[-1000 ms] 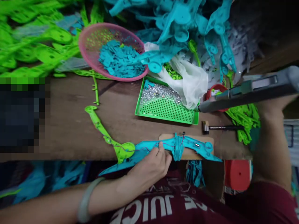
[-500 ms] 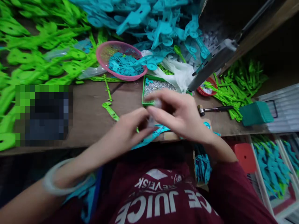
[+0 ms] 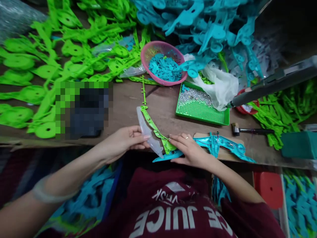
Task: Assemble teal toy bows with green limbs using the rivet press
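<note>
My left hand (image 3: 132,140) is closed, thumb and fingers pinching a curved, translucent white plastic piece (image 3: 154,144). That piece lies along the left side of a long green plastic part (image 3: 155,127) near the table's front edge. My right hand (image 3: 187,148) rests with its fingers together on the lower end of the green part, and what is under its palm is hidden. Below and beside that hand a blue part (image 3: 170,155) pokes out to the left. Further right, a blue plastic assembly (image 3: 214,143) lies on a piece of cardboard (image 3: 239,141).
Behind my hands stand a pink basket (image 3: 146,54) of blue pieces and a green tray (image 3: 200,115) with small metal parts. A hammer (image 3: 252,130) and a teal box (image 3: 299,145) lie right. Green parts (image 3: 47,71) and blue parts (image 3: 193,19) are heaped behind.
My hands, close together before, have moved apart and down. The translucent piece is now against the green part, and my right hand has come down onto that part. The view has shifted left.
</note>
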Action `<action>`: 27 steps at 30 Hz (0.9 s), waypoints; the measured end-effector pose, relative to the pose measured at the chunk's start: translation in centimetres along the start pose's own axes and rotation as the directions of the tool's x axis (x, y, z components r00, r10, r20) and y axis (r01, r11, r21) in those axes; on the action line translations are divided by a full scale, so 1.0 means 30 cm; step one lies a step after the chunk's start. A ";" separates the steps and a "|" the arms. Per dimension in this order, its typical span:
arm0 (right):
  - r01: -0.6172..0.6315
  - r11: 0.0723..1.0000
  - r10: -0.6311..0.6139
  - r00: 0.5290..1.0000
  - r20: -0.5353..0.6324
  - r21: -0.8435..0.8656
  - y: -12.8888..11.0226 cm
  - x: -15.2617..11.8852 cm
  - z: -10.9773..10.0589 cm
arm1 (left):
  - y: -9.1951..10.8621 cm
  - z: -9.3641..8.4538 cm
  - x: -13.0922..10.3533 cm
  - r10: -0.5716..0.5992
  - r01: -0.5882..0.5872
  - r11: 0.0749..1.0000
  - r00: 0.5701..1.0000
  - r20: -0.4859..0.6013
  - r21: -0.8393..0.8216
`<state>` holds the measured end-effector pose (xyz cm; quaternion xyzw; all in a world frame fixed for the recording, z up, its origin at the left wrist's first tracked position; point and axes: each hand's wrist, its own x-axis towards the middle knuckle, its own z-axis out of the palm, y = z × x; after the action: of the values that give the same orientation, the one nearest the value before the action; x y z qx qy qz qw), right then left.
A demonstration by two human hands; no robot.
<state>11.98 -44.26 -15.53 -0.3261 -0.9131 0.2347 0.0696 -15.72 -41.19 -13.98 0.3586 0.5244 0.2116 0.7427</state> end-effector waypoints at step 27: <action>0.048 0.998 -0.046 0.998 -0.035 0.051 0.021 -0.013 0.005 | 0.079 -0.047 0.117 -0.167 0.205 0.875 0.978 -0.124 0.439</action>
<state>12.59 -44.14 -15.94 -0.3067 -0.9128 0.2510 0.0989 -15.61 -36.77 -14.67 0.4592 0.6213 0.0272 0.6343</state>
